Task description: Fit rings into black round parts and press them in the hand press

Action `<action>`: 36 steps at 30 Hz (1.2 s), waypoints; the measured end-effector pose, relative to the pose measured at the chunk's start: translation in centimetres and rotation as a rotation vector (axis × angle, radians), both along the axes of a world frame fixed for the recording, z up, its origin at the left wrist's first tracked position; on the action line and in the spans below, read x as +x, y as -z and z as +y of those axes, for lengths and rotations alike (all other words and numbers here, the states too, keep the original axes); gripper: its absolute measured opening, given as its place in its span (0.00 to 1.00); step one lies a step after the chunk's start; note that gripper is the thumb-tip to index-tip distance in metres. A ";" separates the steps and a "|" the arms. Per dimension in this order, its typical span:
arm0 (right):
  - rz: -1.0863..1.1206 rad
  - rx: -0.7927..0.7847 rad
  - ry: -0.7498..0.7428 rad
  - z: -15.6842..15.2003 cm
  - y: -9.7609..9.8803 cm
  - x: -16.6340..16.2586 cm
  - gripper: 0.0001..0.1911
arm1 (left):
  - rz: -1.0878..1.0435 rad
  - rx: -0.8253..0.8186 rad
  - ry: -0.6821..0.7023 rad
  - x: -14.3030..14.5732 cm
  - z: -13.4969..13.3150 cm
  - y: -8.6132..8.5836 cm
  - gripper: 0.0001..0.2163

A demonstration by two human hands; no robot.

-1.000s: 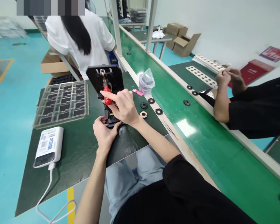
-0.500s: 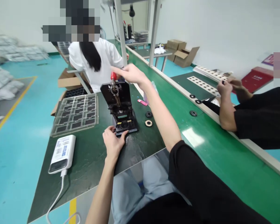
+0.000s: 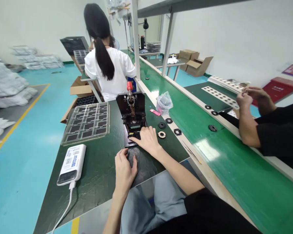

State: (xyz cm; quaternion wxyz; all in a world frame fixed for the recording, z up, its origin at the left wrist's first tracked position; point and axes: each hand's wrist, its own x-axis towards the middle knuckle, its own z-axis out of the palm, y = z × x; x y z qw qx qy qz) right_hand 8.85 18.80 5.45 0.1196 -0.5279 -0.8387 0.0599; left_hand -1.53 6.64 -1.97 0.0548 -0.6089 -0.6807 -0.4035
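Observation:
A black toggle press (image 3: 132, 112) with a red-tipped lever (image 3: 129, 86) stands upright on the dark green table. My right hand (image 3: 148, 140) reaches over its lower bed, thumb to the left and fingers curled, closed around a round black part (image 3: 136, 134) there. My fingers cover most of that part. Just in front of the press base, my left hand (image 3: 124, 167) rests on the table with thumb and fingers apart, holding nothing. To the right of the press lie a black ring (image 3: 161, 125) and a ring with a tan face (image 3: 161, 134).
At left are a clear compartment tray (image 3: 86, 125) and a white power bank (image 3: 72, 165) with a cable. A plastic bag (image 3: 164, 103) and a pink packet (image 3: 155, 112) lie behind the rings. Along the right runs a green conveyor (image 3: 195, 130). Two co-workers sit nearby.
My right hand has let go of the red-tipped lever and come down to the press bed. My left hand has drawn back from the base and opened. The view has shifted slightly.

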 end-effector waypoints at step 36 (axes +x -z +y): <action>-0.142 0.060 0.451 19.4 3.6 30.3 0.22 | 0.409 -0.109 0.454 10.0 10.8 -2.5 0.19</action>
